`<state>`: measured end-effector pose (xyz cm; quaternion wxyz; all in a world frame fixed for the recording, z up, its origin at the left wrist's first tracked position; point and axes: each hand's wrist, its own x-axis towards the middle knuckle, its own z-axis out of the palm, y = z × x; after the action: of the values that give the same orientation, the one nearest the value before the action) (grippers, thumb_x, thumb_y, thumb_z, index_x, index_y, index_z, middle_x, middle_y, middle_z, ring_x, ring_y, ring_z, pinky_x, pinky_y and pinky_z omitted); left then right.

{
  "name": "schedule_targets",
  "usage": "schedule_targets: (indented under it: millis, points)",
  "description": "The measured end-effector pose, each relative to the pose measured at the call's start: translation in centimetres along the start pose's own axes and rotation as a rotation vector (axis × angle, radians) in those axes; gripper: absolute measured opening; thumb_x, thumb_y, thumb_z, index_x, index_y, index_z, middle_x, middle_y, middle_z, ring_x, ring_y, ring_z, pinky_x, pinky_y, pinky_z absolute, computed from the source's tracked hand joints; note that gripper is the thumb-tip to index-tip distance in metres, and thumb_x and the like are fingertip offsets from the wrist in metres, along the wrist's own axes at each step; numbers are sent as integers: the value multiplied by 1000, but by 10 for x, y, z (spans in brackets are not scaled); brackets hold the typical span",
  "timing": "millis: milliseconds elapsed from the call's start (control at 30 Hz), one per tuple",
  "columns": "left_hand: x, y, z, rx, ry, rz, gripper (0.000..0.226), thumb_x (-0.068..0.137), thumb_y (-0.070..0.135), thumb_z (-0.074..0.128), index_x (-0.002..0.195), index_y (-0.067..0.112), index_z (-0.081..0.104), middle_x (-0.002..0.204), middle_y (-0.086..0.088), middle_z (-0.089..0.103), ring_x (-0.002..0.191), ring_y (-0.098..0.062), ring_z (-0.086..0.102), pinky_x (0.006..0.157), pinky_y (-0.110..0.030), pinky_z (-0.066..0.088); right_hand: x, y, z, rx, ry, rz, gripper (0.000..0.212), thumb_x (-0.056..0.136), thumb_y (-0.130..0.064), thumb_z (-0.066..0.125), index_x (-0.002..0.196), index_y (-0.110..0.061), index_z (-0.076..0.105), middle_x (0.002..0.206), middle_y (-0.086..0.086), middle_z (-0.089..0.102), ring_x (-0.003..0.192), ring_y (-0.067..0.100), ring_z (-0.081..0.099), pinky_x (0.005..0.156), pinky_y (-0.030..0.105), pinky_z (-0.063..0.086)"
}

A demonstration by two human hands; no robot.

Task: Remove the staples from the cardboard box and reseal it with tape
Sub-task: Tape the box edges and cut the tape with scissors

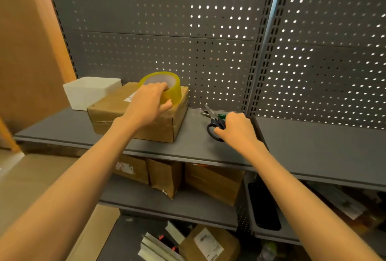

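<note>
A brown cardboard box sits on the grey shelf. On its far right top corner rests a yellowish roll of tape, and my left hand grips that roll from the front. To the right of the box, black-handled scissors lie on the shelf with their blades pointing away. My right hand is closed around the scissors' handles. A green-handled tool lies just behind the scissors, partly hidden by my hand.
A white box stands behind the cardboard box at the left. A perforated grey back panel rises behind the shelf. Lower shelves hold several cardboard boxes and packages. A brown wall stands at the left.
</note>
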<state>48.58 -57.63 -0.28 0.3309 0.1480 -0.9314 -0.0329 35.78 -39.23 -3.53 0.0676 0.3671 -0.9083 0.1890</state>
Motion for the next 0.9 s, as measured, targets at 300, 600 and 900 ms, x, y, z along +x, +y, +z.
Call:
schedule_targets:
  millis: [300,600,900]
  points:
    - [31,-45,1,1,75,20,27,87,23,59,106,4,58,102,-15,64,90,-30,56,74,-38,42,43,-25,19,18,-2,58,43,84,-23,62,56,-13,32,56,1,37,51,20,38,41,26,21]
    - [37,-97,-1,-107,97,27,26,86,22,60,100,0,58,93,-18,64,84,-36,55,69,-40,42,43,-58,54,-47,-27,156,44,86,-27,61,58,-15,31,56,-1,37,49,13,37,41,24,23]
    - [20,-155,-23,-331,93,45,15,85,19,62,89,6,57,81,-12,58,72,-26,50,64,-35,37,21,-91,85,-150,-6,402,25,91,-28,58,81,-6,49,77,8,50,82,31,60,56,30,36]
